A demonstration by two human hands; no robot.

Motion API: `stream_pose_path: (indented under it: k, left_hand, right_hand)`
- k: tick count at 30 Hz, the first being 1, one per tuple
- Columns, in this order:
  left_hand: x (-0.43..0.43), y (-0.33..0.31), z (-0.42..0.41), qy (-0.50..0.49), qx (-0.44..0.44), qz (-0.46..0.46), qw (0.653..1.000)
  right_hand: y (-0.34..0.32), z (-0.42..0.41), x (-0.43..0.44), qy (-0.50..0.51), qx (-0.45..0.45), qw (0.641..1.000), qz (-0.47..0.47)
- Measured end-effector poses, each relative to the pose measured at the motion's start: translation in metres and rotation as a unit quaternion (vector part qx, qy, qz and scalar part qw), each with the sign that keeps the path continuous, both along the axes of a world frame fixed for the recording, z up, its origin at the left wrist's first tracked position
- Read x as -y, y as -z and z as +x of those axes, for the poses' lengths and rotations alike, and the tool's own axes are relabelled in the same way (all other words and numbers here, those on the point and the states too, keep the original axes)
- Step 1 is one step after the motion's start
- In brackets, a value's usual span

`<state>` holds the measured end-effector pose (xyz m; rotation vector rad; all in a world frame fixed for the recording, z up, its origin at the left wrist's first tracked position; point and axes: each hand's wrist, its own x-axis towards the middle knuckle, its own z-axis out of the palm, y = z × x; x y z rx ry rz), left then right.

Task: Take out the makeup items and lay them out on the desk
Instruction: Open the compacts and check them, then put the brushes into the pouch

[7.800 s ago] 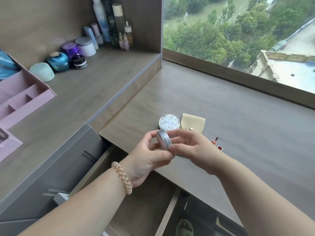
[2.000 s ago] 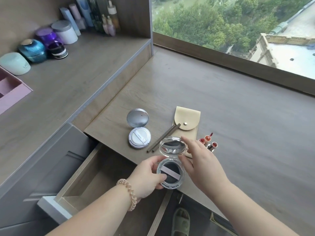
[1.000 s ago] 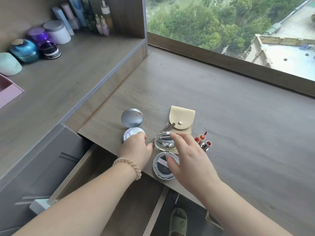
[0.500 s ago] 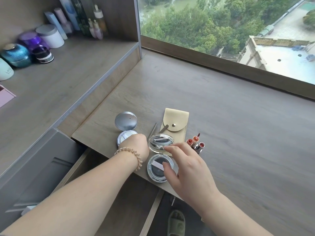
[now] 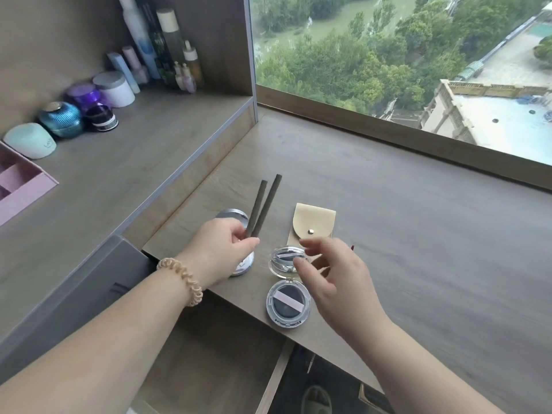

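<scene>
My left hand (image 5: 219,249) pinches two thin brown makeup pencils (image 5: 264,204) by their lower ends, lifted off the desk and pointing away from me. Under that hand lies an open silver cushion compact (image 5: 231,216), mostly hidden. A second compact (image 5: 288,303) with a dark puff lies open near the desk's front edge, its clear lid (image 5: 283,261) tipped back. My right hand (image 5: 334,276) hovers over that lid, fingers apart and empty. A beige snap pouch (image 5: 313,224) lies just beyond. The lipsticks are hidden behind my right hand except a red tip (image 5: 352,248).
An open drawer (image 5: 209,354) sits under the desk's front edge. On the raised shelf to the left stand several jars (image 5: 113,89) and bottles (image 5: 167,40) and a pink organiser (image 5: 21,183). A window ledge (image 5: 403,135) borders the desk at the back.
My left hand has picked up the two pencils from between the compacts and raised them. My right hand has let go of the dark compact's lid and lifted slightly.
</scene>
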<state>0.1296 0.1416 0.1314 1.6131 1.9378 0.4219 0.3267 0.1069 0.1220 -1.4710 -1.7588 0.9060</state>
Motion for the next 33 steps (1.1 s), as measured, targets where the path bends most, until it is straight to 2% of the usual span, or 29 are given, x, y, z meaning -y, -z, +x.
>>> stream_pose_path:
  k: [1,3,5,6,8,10,12,14,15,18,22,26,33]
  left_hand:
    - [0.004,-0.010,0.002,0.027,0.020,0.008,0.999]
    - [0.010,-0.025,0.009,0.080,0.036,0.009,0.996]
    - [0.017,-0.035,0.016,0.129,0.017,0.007,0.991]
    - [0.022,-0.038,0.018,0.152,-0.002,0.012,0.988]
    - [0.032,-0.039,0.021,0.187,-0.023,0.029,0.982]
    - [0.042,-0.036,0.022,0.191,-0.001,0.055,0.980]
    - [0.051,-0.031,0.024,0.124,0.133,0.036,0.983]
    - [0.058,-0.028,0.029,0.040,0.283,-0.023,0.958]
    - [0.059,-0.028,0.031,0.021,0.328,-0.048,0.943]
    - [0.063,-0.032,0.038,0.054,0.391,-0.080,0.915]
    - [0.064,-0.042,0.043,0.074,0.432,-0.105,0.893]
    - [0.067,-0.044,0.042,0.081,0.440,-0.111,0.887]
    - [0.067,-0.028,0.040,0.019,0.434,-0.127,0.892]
  right_hand:
    - [-0.006,-0.004,-0.006,0.014,-0.065,0.996,-0.063]
    - [-0.018,-0.012,-0.018,0.026,-0.204,0.963,-0.172]
    - [-0.028,-0.018,-0.027,0.015,-0.299,0.927,-0.227]
    - [-0.032,-0.020,-0.028,0.004,-0.316,0.920,-0.233]
    - [-0.036,-0.024,-0.028,-0.009,-0.304,0.927,-0.217]
    - [-0.036,-0.027,-0.024,0.011,-0.302,0.931,-0.204]
    - [-0.035,-0.027,-0.018,0.047,-0.344,0.912,-0.219]
    - [-0.035,-0.027,-0.014,0.071,-0.397,0.878,-0.256]
    - [-0.035,-0.027,-0.013,0.076,-0.413,0.865,-0.276]
    - [-0.038,-0.025,-0.013,0.080,-0.414,0.845,-0.329]
    - [-0.044,-0.022,-0.015,0.029,-0.364,0.859,-0.360]
    - [-0.043,-0.020,-0.012,0.011,-0.362,0.864,-0.350]
    - [-0.036,-0.017,-0.010,0.043,-0.337,0.895,-0.287]
